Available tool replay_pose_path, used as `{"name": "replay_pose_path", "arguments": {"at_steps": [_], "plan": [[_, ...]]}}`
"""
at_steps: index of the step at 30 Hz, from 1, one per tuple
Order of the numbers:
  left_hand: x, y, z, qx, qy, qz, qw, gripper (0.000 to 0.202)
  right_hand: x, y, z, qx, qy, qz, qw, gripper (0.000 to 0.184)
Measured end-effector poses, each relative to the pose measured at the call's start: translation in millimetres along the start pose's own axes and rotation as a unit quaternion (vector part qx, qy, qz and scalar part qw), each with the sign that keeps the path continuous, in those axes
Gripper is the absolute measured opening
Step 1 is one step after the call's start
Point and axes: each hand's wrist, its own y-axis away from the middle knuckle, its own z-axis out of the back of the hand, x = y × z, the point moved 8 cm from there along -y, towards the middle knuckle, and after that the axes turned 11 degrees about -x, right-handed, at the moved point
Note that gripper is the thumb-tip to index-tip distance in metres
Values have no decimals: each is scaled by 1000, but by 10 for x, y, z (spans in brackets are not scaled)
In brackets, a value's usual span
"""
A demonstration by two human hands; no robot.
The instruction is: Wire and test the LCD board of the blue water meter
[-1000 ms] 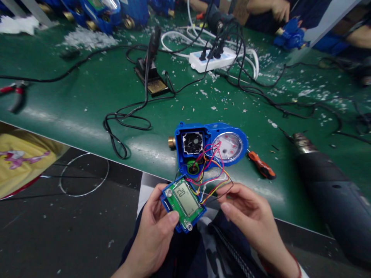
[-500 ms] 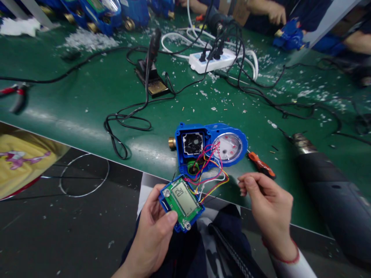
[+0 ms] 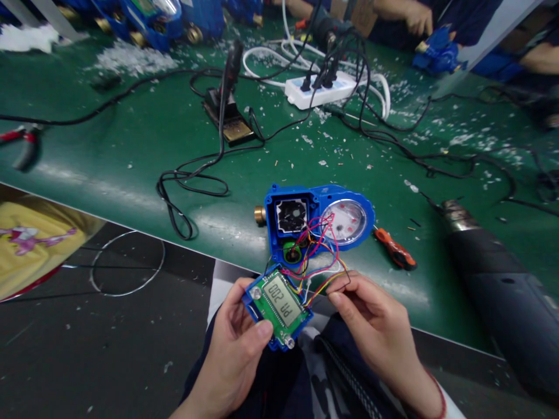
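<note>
Board [image 3: 279, 302] in the left hand [image 3: 240, 340], over the lap at the bench's [image 3: 227, 212] near edge, wired to an open blue meter [image 3: 315, 203].
The left hand clasps the board by its blue frame, thumb on top, display up. Coloured wires [image 3: 322, 285] loop from it to the meter, which lies on the bench just beyond. The right hand [image 3: 371, 323] is at the wires' outer bend, thumb and fingertips near one another; I cannot tell whether they pinch a wire. Right of the meter lie an orange screwdriver [image 3: 395, 250] and a heat gun [image 3: 493, 279]. Farther back stand a soldering iron [image 3: 230, 73] and a power strip [image 3: 321, 96]; pliers [image 3: 28, 142] lie far left. Across the bench, a co-worker's hand [image 3: 418, 18] is near another blue meter [image 3: 439, 52].
</note>
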Motion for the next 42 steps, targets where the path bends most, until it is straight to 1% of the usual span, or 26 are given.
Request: {"name": "replay_pose_path", "arguments": {"at_steps": [2, 3, 5, 7, 9, 12, 13, 15, 17, 18, 20, 24, 26, 29, 33, 35, 37, 39, 40, 42], "plan": [[15, 4, -4, 1, 1, 13, 1000, 37, 64, -19, 58, -13, 72, 98, 993, 14], [17, 5, 6, -5, 4, 17, 1000, 37, 67, -34, 108, -29, 105, 129, 986, 14], [8, 1, 40, -24, 11, 15, 1000, 39, 6, -83, 236, -69, 166, 141, 974, 13], [-3, -3, 54, -31, 15, 8, 999, 38, -77, -124, 341, -91, 203, 122, 967, 10], [-2, -9, 39, -21, 16, 7, 1000, 37, -126, -129, 347, -69, 194, 101, 973, 15], [-5, -19, 20, -14, 20, 5, 1000, 36, -129, -79, 251, -25, 125, 55, 990, 31], [-9, -21, 19, -15, 20, 3, 1000, 36, -127, -56, 207, -15, 88, 27, 996, 30], [-14, -20, 12, -14, 16, 1, 1000, 36, -117, -8, 89, 6, -7, -40, 999, 15], [-7, -15, 7, -12, 9, 5, 1000, 36, -93, 29, -33, 21, -99, -97, 990, 3], [-5, -11, 4, -10, 6, 5, 1000, 35, -85, 37, -68, 16, -129, -115, 985, 4], [-9, -8, 4, -8, 2, -1, 1000, 33, -100, 34, -77, -12, -152, -134, 979, 11], [-9, -6, 8, -11, -14, -6, 1000, 33, -285, 37, 80, -105, -144, -167, 970, 12], [-5, -5, -6, -5, -25, -5, 1000, 33, -374, 54, 145, -131, -152, -185, 962, 14], [-2, -9, -5, -4, -27, -4, 1000, 34, -423, 71, 137, -125, -183, -203, 954, 16], [25, -11, 58, -37, -18, 6, 999, 42, -446, 60, 91, -122, -217, -228, 941, 17], [29, 0, 89, -63, -10, 12, 998, 45, -479, 23, 143, -152, -227, -234, 933, 18], [25, 16, 100, -84, 0, 19, 996, 45, -510, -24, 266, -203, -237, -222, 924, 19], [19, 27, 92, -91, 5, 29, 995, 42, -527, -55, 393, -244, -241, -201, 918, 21], [18, 27, 82, -88, 6, 33, 996, 40, -529, -60, 425, -245, -238, -193, 920, 20], [19, 19, 60, -69, 1, 39, 997, 38, -525, -47, 400, -208, -223, -193, 933, 16]]}}
